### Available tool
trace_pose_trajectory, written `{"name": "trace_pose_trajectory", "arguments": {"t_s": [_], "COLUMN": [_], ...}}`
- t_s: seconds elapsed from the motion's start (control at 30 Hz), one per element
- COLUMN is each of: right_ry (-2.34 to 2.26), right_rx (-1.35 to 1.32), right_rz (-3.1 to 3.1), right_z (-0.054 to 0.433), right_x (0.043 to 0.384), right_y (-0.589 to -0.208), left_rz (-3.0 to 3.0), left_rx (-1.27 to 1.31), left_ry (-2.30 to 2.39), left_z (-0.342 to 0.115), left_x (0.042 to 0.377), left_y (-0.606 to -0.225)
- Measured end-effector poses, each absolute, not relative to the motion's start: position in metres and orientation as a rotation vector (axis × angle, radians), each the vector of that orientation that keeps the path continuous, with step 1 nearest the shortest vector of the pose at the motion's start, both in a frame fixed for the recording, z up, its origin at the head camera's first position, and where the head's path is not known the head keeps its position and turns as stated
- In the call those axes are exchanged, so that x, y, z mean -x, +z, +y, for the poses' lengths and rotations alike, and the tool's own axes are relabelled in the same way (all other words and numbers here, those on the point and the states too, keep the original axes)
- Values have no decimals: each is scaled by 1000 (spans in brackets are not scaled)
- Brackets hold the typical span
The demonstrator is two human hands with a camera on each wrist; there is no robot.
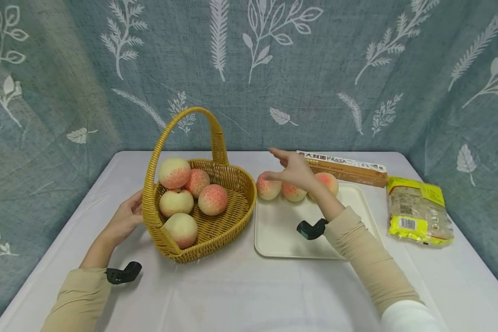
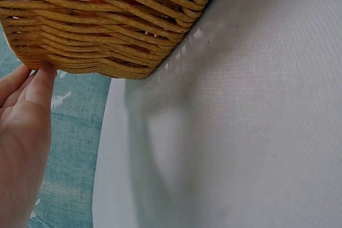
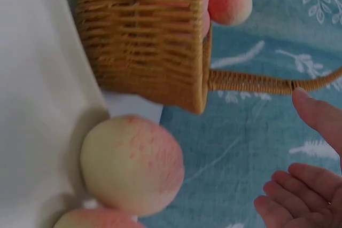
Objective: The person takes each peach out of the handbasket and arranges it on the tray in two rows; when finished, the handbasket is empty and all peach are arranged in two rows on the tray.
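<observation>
Right grip (image 1: pixel 293 171): hovering spread, empty | leftmost peach (image 1: pixel 267 189) outside basket (image 1: pixel 223 239): lying below, leftward | left grip (image 1: pixel 125 220): uncurled, touching basket

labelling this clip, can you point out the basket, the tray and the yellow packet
Basket (image 1: pixel 222 243): head view, on the woven outer wall at the near side.
Tray (image 1: pixel 283 227): head view, on its bare floor.
Yellow packet (image 1: pixel 419 210): head view, middle of its upper face.
</observation>
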State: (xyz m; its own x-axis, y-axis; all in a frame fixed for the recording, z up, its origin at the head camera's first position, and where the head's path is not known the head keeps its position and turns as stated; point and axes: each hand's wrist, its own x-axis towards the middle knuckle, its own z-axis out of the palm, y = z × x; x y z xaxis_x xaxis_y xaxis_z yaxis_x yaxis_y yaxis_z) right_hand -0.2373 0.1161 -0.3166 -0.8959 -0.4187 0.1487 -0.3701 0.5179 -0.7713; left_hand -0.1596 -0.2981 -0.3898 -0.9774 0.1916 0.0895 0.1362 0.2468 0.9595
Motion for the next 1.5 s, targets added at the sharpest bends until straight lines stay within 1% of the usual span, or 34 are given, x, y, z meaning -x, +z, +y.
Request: {"name": "trace_pose_trajectory", "arguments": {"t_s": [0.37,0.57,0.7,0.87,1.07,1.5], "right_ry": [-1189,-998,-968,-1052,-1258,-1433], "right_rx": [860,948,932,804,640,242], "right_rz": [2569,2589,2555,2520,2437,2419], "right_z": [53,2,-30,-55,-73,-113], "right_x": [255,261,263,266,266,248], "right_y": [-303,-293,-292,-295,-302,-313], "left_rz": [2402,2404,2384,2354,2357,2339], "left_rx": [-384,-329,-318,-306,-283,-277], "left_ry": [1876,1822,1829,1850,1863,1917], "left_z": [-296,-292,-291,-292,-295,-301], "left_x": [161,162,163,163,160,155], "left_y": [-392,-390,-389,-389,-387,-385]}}
